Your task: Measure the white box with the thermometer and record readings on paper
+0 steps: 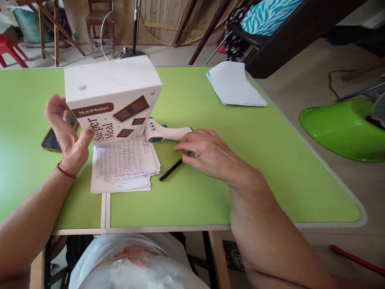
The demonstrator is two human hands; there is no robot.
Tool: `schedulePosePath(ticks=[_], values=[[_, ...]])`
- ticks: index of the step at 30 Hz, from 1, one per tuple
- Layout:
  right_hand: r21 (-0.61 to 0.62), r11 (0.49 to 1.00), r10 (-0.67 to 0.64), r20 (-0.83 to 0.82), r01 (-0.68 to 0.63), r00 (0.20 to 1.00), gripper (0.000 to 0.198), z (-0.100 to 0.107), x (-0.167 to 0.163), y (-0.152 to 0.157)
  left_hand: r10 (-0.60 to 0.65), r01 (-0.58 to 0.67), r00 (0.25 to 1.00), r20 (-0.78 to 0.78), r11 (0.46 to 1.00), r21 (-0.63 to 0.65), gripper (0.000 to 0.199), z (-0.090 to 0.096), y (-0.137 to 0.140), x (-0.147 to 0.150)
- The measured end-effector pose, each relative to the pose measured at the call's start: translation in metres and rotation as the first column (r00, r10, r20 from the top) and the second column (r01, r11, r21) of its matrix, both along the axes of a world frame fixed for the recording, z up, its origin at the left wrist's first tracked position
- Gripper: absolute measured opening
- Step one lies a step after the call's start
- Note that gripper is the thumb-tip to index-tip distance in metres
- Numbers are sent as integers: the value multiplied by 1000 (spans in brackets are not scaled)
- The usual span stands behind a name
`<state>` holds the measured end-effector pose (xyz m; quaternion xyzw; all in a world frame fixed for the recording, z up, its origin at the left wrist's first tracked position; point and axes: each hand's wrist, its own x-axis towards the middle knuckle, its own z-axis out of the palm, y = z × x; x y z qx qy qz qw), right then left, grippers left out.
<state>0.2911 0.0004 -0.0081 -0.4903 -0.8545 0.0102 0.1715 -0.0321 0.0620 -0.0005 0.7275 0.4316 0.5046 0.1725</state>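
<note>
A white box printed "NutriMotion Super Meal" (129, 114) stands slightly turned at the back edge of a stack of handwritten papers (120, 164). My left hand (67, 132) is at the box's left side, thumb at its front lower corner and the other fingers spread away from it, slightly blurred. A white infrared thermometer (171, 133) lies right of the box. Over its handle end is my right hand (207, 152), fingers loosely bent with a gap between thumb and forefinger. A black pen (171, 170) lies below, its upper end seen in that gap.
Partly hidden behind my left hand is a dark phone (51, 141). Folded white paper (236, 84) lies at the green table's (270, 180) far right. Beyond are a wooden chair (100, 20), a stand's base (132, 53) and a green plastic seat (343, 128).
</note>
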Motion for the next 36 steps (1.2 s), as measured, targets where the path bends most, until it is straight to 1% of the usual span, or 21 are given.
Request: schedulePosePath(ticks=[1, 2, 3, 4, 5, 6, 7, 8, 9, 11, 13, 16, 17, 19, 20, 22, 24, 26, 28, 32, 36], values=[[-25, 1000, 15, 48, -14, 999, 23, 1, 4, -2, 139, -133, 990, -17, 971, 197, 70, 3, -3, -1], [-42, 999, 20, 90, -16, 996, 23, 2, 6, -4, 264, -242, 965, -6, 895, 374, 67, 7, -6, -1], [-52, 999, 19, 121, -12, 992, 24, 2, 8, -6, 350, -308, 937, 11, 809, 501, 62, 11, -10, 0], [-56, 998, 12, 141, -4, 990, 23, 1, 8, -7, 392, -304, 919, -23, 747, 592, 58, 15, -15, 1], [-56, 998, 3, 153, 6, 988, 23, 1, 8, -8, 405, -252, 909, -98, 722, 644, 52, 19, -20, 3], [-53, 998, -8, 158, 17, 987, 23, 0, 7, -9, 385, -189, 906, -176, 739, 646, 49, 22, -26, 7], [-51, 998, -18, 162, 27, 987, 23, 0, 6, -9, 305, -73, 912, -273, 779, 623, 44, 23, -31, 11], [-48, 998, -25, 166, 33, 986, 23, 0, 5, -10, 176, 71, 918, -356, 808, 585, 39, 24, -36, 15], [-47, 998, -28, 176, 37, 984, 23, 0, 4, -10, 53, 207, 902, -429, 819, 535, 38, 24, -39, 20], [-49, 998, -25, 203, 36, 979, 20, 1, 6, -10, -172, 434, 817, -551, 812, 390, 35, 20, -43, 28], [-42, 998, -29, 210, 39, 977, 17, 4, 10, -8, -301, 539, 727, -617, 807, 242, 30, 15, -43, 33], [42, 997, -77, 117, 72, 990, 13, 10, 16, -4, -386, 552, 653, -651, 831, 61, 25, 8, -41, 36], [89, 992, -97, 39, 93, 994, 11, 12, 15, -4, -408, 548, 635, -657, 836, 10, 25, 6, -42, 36], [154, 976, -116, -223, 153, 968, 7, 15, 9, -5, -453, 556, 598, -661, 829, -65, 26, 2, -43, 37], [151, 972, -111, -391, 182, 914, 7, 16, 2, -7, -474, 569, 579, -663, 817, -88, 27, 0, -44, 37], [56, 977, -108, -695, 203, 711, 10, 16, -15, -12, -506, 597, 547, -667, 794, -113, 29, -4, -47, 40], [-89, 986, -153, -832, 144, 534, 8, 12, -34, -17, -517, 609, 526, -675, 783, -126, 31, -7, -50, 42], [-238, 969, -241, -857, 66, 456, 4, 7, -50, -19, -512, 607, 510, -691, 783, -132, 32, -9, -51, 43], [-329, 944, -308, -847, 27, 433, 6, 0, -59, -18, -501, 603, 492, -712, 786, -136, 32, -10, -53, 43], [-363, 929, -359, -827, 76, 433, 5, -14, -68, -10, -462, 591, 476, -748, 798, -117, 30, -9, -56, 45], [-354, 931, -346, -791, 84, 505, 9, -21, -71, -6, -415, 574, 482, -771, 815, -80, 26, -8, -61, 46]])
